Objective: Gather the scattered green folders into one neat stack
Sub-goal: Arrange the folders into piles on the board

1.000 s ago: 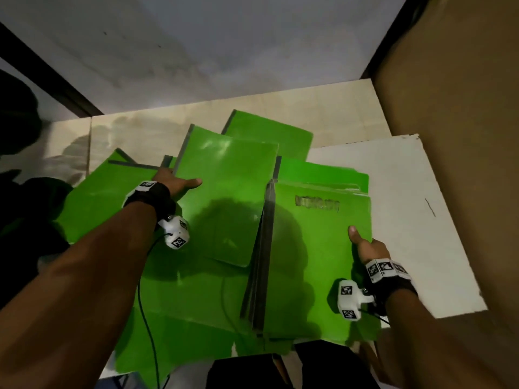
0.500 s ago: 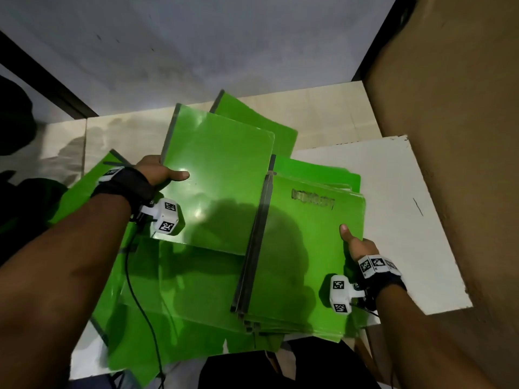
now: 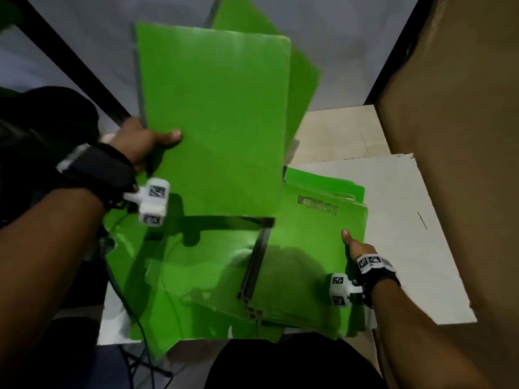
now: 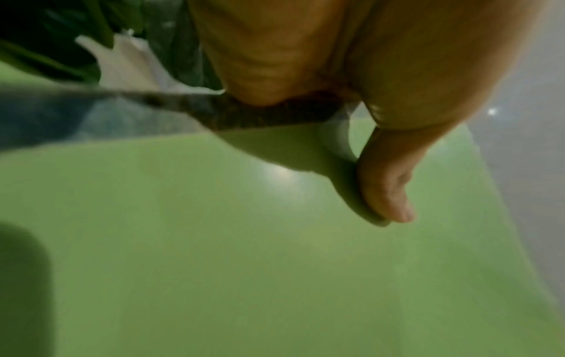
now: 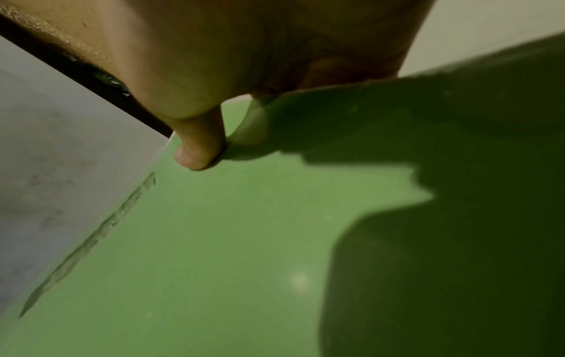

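Fingers [image 3: 171, 136] grip 2 raised folders [image 3: 213, 122]; stack [image 3: 309, 262] steadied.

Dim indoor light from overhead; hard arm shadows and small glare spots on glossy green; both wrist views blurred.

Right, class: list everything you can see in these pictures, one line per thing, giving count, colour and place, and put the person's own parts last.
Lifted glossy green folder: one, bright green with a grey spine, raised above the pile on the left.
Second raised green folder: one, green, behind the lifted one.
Stacked green folders: several, exact count unclear, green with dark spines, piled at right.
Loose green folders: a few, overlapping, lower left.
White board: one, white, under the stack, right.
Pale wooden surface: one, beige, beyond the board.
Brown cardboard panel: one, brown, far right.
Left hand: holds the lifted folder's spine edge.
Right hand: thumb on top of the stack, at its right edge.
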The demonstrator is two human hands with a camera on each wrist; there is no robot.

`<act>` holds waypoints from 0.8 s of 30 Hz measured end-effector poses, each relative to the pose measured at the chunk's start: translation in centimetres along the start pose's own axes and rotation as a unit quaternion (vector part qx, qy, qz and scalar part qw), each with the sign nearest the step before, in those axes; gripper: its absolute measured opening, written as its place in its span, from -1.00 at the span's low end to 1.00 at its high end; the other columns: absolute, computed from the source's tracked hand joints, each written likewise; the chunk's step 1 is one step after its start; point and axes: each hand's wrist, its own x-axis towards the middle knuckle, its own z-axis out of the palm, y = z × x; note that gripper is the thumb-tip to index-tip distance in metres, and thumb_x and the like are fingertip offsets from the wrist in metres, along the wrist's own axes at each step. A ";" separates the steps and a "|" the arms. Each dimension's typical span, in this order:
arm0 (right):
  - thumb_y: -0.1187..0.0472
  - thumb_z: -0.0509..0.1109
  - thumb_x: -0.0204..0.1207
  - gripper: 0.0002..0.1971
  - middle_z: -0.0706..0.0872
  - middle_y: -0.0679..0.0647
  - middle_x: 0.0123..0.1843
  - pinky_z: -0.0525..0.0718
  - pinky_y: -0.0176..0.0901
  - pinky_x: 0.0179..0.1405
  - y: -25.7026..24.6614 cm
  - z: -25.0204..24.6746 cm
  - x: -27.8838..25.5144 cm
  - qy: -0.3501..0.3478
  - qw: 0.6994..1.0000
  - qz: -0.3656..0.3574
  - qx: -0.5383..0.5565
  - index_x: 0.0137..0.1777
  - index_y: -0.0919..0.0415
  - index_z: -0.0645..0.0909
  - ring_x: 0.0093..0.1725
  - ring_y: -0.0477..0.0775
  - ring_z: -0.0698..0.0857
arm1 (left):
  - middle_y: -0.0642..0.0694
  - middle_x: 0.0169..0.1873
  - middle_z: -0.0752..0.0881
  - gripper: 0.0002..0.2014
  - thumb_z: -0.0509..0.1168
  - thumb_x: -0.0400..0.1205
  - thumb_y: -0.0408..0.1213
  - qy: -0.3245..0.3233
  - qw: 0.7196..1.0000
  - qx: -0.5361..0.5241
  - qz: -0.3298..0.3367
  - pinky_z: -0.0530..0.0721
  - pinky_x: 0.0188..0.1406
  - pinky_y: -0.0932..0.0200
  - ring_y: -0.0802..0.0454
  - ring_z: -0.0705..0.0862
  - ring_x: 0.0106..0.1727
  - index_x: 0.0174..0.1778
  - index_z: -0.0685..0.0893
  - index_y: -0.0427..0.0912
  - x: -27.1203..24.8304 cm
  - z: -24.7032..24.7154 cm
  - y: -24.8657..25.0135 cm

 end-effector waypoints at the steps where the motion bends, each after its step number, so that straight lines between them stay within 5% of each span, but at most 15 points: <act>1: -0.51 0.23 0.38 -0.07 0.64 0.37 0.31 0.60 0.04 0.09 0.0 0.0 0.1 -0.002 1.000 -0.001 0.000 0.35 0.38 0.56 0.09 0.33 0.67 | -0.15 -0.12 0.72 -0.55 0.60 0.33 -0.25 -0.017 1.000 0.005 -0.003 0.69 -0.20 0.27 0.19 0.71 -0.31 0.06 0.60 -0.24 -1.3 1.6 -1.1; 3: -0.51 0.22 0.38 -0.05 0.61 0.37 0.37 0.60 0.07 0.15 0.0 -0.1 0.0 -0.005 1.000 -0.004 -0.003 0.40 0.38 0.53 0.15 0.34 0.66 | -0.22 -0.05 0.76 -0.63 0.53 0.40 -0.42 -0.046 0.998 0.009 -0.044 0.79 -0.15 0.19 0.17 0.78 -0.29 0.10 0.66 -0.32 -4.6 5.6 -4.6; 5: -0.49 0.20 0.41 -0.06 0.56 0.37 0.42 0.58 0.07 0.19 -0.2 -0.1 -0.1 -0.014 1.000 -0.005 -0.008 0.45 0.37 0.49 0.22 0.36 0.64 | -0.32 0.06 0.76 -0.48 0.60 0.30 -0.40 -0.065 0.991 0.010 -0.118 0.72 0.13 -0.21 -0.15 0.78 0.03 0.18 0.67 -0.41 -6.6 9.0 -9.8; 8: -0.50 0.18 0.42 -0.05 0.48 0.34 0.51 0.55 0.11 0.31 -0.4 -0.1 -0.5 -0.019 1.000 0.000 -0.005 0.52 0.32 0.43 0.33 0.37 0.59 | -0.31 0.13 0.74 -0.38 0.65 0.26 -0.32 -0.100 0.976 0.049 -0.186 0.65 0.24 -0.11 -0.22 0.71 0.16 0.21 0.63 -0.41 -9.3 13.8 -15.4; 10: -0.50 0.14 0.44 -0.06 0.43 0.31 0.56 0.48 0.10 0.40 -0.4 -0.2 -0.5 -0.019 1.000 -0.001 -0.005 0.55 0.27 0.40 0.41 0.35 0.54 | -0.20 0.15 0.72 -0.38 0.62 0.32 -0.30 -0.119 0.971 0.112 -0.172 0.61 0.13 0.12 -0.11 0.68 0.13 0.26 0.57 -0.35 -11.4 16.8 -16.9; 12: -0.50 0.11 0.45 -0.06 0.44 0.30 0.56 0.47 0.09 0.42 -0.4 -0.2 -0.7 -0.017 1.000 0.001 -0.001 0.55 0.28 0.39 0.43 0.35 0.52 | -0.16 0.13 0.62 -0.28 0.61 0.33 -0.16 -0.116 0.958 0.220 -0.144 0.59 0.08 0.10 -0.14 0.62 0.16 0.31 0.41 -0.27 -12.9 18.6 -17.6; 17: -0.54 -0.01 0.45 0.01 0.41 0.34 0.56 0.47 0.01 0.22 0.0 -0.4 -0.2 -0.021 0.997 0.002 0.070 0.57 0.34 0.34 0.40 0.34 0.53 | -0.15 0.40 0.26 -0.03 0.54 0.30 0.14 -0.109 0.919 0.375 -0.058 0.51 0.37 -0.06 -0.18 0.33 0.41 0.54 0.25 -0.13 -14.1 20.3 -18.7; 19: -0.54 0.07 0.43 0.02 0.42 0.33 0.56 0.45 -0.03 0.08 0.2 -0.4 -0.2 -0.023 0.996 0.002 0.083 0.58 0.35 0.32 0.37 0.34 0.55 | -0.10 0.46 0.15 -0.02 0.54 0.31 0.14 -0.123 0.915 0.382 -0.034 0.50 0.40 -0.03 -0.14 0.29 0.46 0.55 0.25 -0.16 -14.3 20.8 -19.0; 24: -0.43 0.38 0.34 0.00 0.53 0.34 0.47 0.57 0.10 0.23 0.3 -0.1 -0.1 -0.014 0.999 -0.007 0.048 0.53 0.39 0.36 0.29 0.37 0.60 | -0.10 0.57 0.06 -0.11 0.44 0.45 0.12 -0.121 0.911 0.393 0.032 0.46 0.46 -0.04 -0.16 0.27 0.54 0.59 0.19 -0.18 -13.9 20.8 -18.8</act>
